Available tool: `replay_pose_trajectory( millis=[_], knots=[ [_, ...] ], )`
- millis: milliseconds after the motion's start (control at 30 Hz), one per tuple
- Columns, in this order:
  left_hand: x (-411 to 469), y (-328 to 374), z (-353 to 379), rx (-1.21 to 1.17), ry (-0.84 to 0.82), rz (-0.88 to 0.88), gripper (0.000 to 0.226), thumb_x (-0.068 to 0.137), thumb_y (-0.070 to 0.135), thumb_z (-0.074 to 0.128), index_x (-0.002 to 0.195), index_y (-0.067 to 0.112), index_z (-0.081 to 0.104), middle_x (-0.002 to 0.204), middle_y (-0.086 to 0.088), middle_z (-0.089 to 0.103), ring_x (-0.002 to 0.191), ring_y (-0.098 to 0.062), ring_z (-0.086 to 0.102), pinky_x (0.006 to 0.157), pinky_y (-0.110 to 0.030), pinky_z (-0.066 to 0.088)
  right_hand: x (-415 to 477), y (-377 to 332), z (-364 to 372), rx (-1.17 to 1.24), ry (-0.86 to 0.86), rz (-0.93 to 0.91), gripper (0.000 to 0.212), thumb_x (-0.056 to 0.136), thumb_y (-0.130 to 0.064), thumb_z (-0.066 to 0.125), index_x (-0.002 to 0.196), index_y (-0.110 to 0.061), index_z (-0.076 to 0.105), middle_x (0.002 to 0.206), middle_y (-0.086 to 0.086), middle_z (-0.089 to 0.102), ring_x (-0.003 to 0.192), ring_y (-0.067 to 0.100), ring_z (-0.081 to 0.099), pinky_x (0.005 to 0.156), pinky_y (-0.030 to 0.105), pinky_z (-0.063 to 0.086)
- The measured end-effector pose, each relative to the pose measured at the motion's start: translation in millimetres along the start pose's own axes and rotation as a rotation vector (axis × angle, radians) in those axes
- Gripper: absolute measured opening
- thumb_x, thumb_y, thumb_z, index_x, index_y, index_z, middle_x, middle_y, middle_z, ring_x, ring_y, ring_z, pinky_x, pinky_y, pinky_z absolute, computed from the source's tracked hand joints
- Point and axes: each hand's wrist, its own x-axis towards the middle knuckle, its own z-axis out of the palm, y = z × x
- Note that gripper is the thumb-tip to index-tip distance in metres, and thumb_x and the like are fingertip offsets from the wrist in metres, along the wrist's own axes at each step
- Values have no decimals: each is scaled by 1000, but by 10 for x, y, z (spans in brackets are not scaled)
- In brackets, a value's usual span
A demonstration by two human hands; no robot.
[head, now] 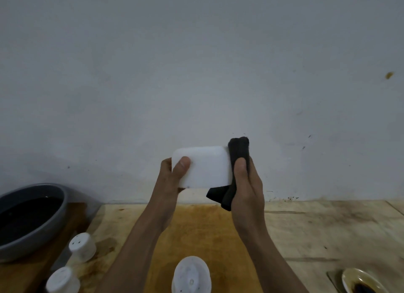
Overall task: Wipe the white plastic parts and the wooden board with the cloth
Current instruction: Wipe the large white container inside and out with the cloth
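My left hand [173, 176] holds a white rectangular plastic part [205, 167] up in front of the wall, thumb on its near face. My right hand [244, 183] grips a black cloth [237, 155] that is pressed against the part's right edge and hangs below it. Under my arms lies the wooden board [205, 231], stained darker orange-brown in the middle. On the board stand three more white plastic parts: a round domed one [191, 275] at the bottom centre and two small cap-shaped ones [82, 246] [63, 280] at the left.
A grey bowl [32, 240] of dark liquid sits at the left, partly over a darker wooden surface. A small dish [360, 280] with dark sauce residue is at the bottom right. The pale wall [196, 74] rises right behind the board.
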Motion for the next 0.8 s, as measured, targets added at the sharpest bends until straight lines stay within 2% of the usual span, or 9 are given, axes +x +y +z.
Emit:
replay_pose_trajectory(
  millis=[67,100,233,300,400,467,600,700,800],
  knots=[
    [-40,79,13,82,-12,106,80,63,79,63,127,32,58,117,4,68,114,-21,65,85,-32,57,-62,60,56,-80,1,-100,34,101,-44,38,133,-42,51,103,-8,62,82,9,61,61,22,53],
    [-57,114,17,120,-20,157,74,66,74,62,129,35,58,117,6,67,111,-18,66,83,-30,59,-86,79,80,-101,-1,-142,38,101,-40,37,137,-40,48,107,-10,61,85,8,61,61,23,53],
    [-80,169,-42,141,-68,210,94,54,60,81,138,33,49,127,0,62,114,-24,65,84,-40,63,-127,88,97,-54,-25,-222,42,102,-32,35,143,-37,41,129,-9,55,114,17,58,79,33,58],
    [-86,134,-90,49,-86,155,105,48,66,90,139,30,51,131,-7,61,119,-31,64,87,-47,62,-120,23,90,-36,-68,-193,39,102,-35,36,140,-38,45,127,-9,57,111,16,59,78,35,59],
    [-98,102,-127,-92,-90,41,124,36,69,93,141,22,46,135,-11,58,120,-30,64,83,-42,62,-34,-78,29,59,-52,-28,25,104,-40,41,124,-48,55,102,-30,64,93,-1,64,67,29,60],
    [-105,77,-138,-128,-105,-6,122,36,69,93,138,19,49,134,-10,60,120,-27,66,84,-38,61,27,-86,-40,122,-34,87,23,102,-41,43,113,-51,60,87,-31,67,83,-4,66,64,35,61],
    [-91,107,-168,-34,-136,54,82,64,62,81,135,26,60,131,-1,68,122,-22,64,90,-33,58,-40,-52,19,31,23,3,25,101,-43,42,119,-49,58,94,-24,65,85,0,64,66,32,61],
    [-64,180,-143,74,-116,103,98,64,60,75,151,31,41,138,2,58,122,-20,61,97,-38,58,-84,37,109,-92,18,-97,34,101,-46,40,133,-42,54,108,-12,64,93,19,64,70,38,58],
    [-76,182,-114,182,-35,178,102,53,61,80,145,35,42,129,6,59,112,-15,64,84,-31,60,-116,82,150,-91,-39,-201,36,103,-34,37,136,-38,48,116,-9,62,97,16,63,68,33,58]
  ],
)
